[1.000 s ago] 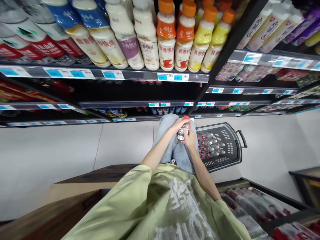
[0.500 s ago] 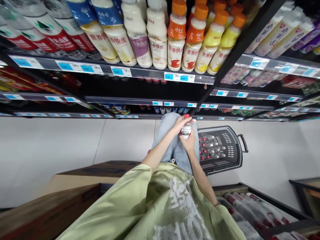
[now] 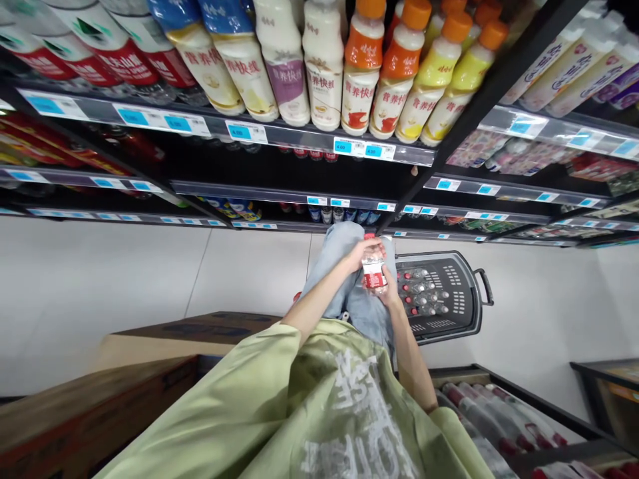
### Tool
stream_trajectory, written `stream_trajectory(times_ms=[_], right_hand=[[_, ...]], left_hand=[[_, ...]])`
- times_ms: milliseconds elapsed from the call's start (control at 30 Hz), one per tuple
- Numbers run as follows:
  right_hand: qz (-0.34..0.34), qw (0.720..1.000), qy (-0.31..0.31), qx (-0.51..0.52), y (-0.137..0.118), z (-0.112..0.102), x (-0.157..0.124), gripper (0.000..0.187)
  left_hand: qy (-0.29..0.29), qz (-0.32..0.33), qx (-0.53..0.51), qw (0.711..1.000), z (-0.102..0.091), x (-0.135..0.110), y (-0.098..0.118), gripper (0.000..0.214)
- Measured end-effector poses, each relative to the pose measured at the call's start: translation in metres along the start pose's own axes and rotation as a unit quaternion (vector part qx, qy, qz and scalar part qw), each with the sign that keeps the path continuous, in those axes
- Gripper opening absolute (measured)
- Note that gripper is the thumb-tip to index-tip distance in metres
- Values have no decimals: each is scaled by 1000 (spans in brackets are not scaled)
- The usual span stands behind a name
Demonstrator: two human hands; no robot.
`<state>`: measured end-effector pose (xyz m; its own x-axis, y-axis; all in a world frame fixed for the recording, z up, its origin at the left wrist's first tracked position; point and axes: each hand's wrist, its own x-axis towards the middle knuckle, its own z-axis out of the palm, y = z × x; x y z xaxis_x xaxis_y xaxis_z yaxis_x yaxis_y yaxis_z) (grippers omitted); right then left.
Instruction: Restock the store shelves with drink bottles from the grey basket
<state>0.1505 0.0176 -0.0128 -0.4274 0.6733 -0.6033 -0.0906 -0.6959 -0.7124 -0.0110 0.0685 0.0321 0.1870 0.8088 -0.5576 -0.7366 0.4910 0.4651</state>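
Observation:
A small clear water bottle [image 3: 373, 269] with a red cap and a red-and-white label is held in front of my knees. My left hand [image 3: 360, 251] wraps its upper part near the cap. My right hand [image 3: 388, 290] closes round its lower end from the right. Just to the right on the floor stands a dark plastic basket [image 3: 462, 318] with several red-capped bottles lying inside.
Black shelves [image 3: 319, 142] ahead carry rows of milk-drink bottles with blue, white, orange caps, and price tags. A brown cardboard box [image 3: 164, 342] sits at my left. A low rack of red-labelled bottles [image 3: 494, 419] lies at lower right. White tiled floor spreads between.
The bottle has turned in my hands so its red label now faces me, and it sits slightly lower. The view has shifted a little to the right.

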Motion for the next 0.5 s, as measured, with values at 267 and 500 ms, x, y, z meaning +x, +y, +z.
stream_trajectory(times_ms=[267,500], right_hand=[[-147,974,170,-17,-2,4,16,57],[-184,969,153,-67,-4,8,11,49]], left_hand=[[65,63,33,995,0,9,-4,27],[87,77,79,990,-11,12,-13,25]])
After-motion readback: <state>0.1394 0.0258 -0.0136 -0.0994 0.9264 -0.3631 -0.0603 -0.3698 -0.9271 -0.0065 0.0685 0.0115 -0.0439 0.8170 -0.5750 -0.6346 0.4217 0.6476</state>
